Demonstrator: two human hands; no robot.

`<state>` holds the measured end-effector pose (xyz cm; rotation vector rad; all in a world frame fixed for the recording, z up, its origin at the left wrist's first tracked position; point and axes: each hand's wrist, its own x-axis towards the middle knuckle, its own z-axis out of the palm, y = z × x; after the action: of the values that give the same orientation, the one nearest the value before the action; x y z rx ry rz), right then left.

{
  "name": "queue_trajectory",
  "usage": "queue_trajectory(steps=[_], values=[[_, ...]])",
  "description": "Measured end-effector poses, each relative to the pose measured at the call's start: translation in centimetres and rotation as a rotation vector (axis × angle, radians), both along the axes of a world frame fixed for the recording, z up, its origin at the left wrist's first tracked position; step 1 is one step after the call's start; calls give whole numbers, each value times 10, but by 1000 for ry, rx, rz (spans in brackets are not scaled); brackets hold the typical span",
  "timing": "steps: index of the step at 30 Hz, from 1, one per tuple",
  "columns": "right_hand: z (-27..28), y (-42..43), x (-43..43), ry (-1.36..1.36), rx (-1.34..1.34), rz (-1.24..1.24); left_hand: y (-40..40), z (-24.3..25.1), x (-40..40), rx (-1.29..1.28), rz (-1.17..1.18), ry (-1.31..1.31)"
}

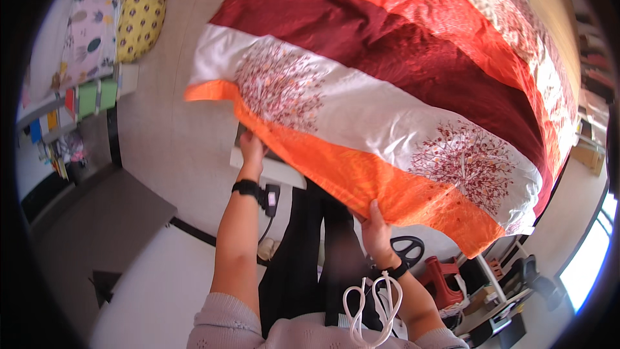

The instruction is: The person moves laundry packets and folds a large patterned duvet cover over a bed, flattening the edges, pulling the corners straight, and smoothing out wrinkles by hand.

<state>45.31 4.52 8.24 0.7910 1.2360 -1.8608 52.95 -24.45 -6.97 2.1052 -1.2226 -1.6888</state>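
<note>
A large striped bed cover (348,87) in dark red, orange-red, white and orange spreads out in front of me, with tree prints on its white band. My left hand (253,148) grips the orange hem, its fingers partly hidden under the fabric. Farther right along the same hem, my right hand (377,232) pinches the edge, thumb on top and the other fingers behind the cloth. The near edge hangs in the air, and its left corner juts out past my left hand. Most of what lies beneath the cover is hidden.
A white cord bow (370,312) hangs at my waist. To the right stand a red plastic stool (441,281) and a black wheel-shaped part (408,248). At left are a yellow patterned pillow (140,26) and a shelf with green boxes (97,96). A black plug-like device (272,200) is beside my left wrist.
</note>
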Motion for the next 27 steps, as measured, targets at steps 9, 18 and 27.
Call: queue_trajectory(steps=[9, 18, 27], values=[[9, -6, -9, 12, -88, 22, -13, 40, -34, -57, -20, -232], [17, -15, 0, 103, -57, 160, -35, -9, -5, 147, -67, -120], [22, -22, 6, 156, -90, 132, -79, 14, -35, 435, 541, 634]])
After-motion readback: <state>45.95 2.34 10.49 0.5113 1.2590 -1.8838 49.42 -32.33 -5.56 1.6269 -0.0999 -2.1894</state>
